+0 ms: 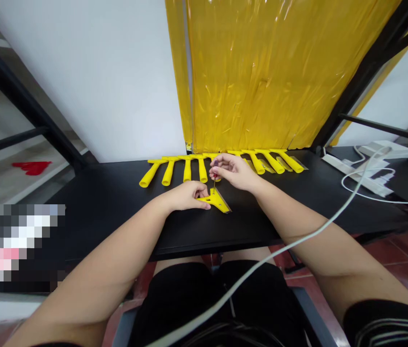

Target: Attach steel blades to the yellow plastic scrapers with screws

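2 bare hands: 1 left hand (188,195) and 1 right hand (238,171). 1 slim screwdriver (214,176) with a dark red handle and thin metal shaft. 1 yellow plastic scraper (220,202) with a wide, flat head, in the left hand. In a row behind, 4 yellow tube-shaped handles (187,170) left of the right hand and 3 more handles (274,162) to its right; yellow pieces behind that hand are too hidden to count. 1 long, pale cable (225,295). 1 flat black tabletop (251,226). 1 bright red flat object (32,167).
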The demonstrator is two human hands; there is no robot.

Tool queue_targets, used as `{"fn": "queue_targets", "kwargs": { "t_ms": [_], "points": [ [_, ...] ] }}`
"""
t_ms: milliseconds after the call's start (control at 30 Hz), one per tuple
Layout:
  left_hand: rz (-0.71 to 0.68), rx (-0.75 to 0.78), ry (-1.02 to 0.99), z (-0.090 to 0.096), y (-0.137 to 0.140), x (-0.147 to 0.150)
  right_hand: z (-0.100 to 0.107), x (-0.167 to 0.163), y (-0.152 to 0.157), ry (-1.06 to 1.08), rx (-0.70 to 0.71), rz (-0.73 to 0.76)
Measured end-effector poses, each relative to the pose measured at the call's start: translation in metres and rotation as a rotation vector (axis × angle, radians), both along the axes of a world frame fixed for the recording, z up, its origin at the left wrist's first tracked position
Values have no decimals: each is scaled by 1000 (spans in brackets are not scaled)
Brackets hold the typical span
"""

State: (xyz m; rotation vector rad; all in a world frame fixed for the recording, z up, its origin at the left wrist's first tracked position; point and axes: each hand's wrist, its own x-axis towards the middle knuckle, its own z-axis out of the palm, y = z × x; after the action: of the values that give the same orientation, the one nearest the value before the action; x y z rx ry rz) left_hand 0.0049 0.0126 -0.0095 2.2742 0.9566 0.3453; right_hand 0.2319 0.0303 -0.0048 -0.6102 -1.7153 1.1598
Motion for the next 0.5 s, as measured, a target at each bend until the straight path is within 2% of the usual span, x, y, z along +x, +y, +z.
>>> {"fn": "queue_targets", "kwargs": {
  "t_ms": [133, 333, 500],
  "points": [
    [-5, -18, 14, 0, 0, 0, -2, 10, 9, 3, -97, 70],
    [-24, -30, 15, 2, 0, 0, -2, 19, 15, -6, -152, 144],
    [-42, -85, 11, 2, 1, -1, -5, 13, 11, 116, -208, 235]
  ]
}}
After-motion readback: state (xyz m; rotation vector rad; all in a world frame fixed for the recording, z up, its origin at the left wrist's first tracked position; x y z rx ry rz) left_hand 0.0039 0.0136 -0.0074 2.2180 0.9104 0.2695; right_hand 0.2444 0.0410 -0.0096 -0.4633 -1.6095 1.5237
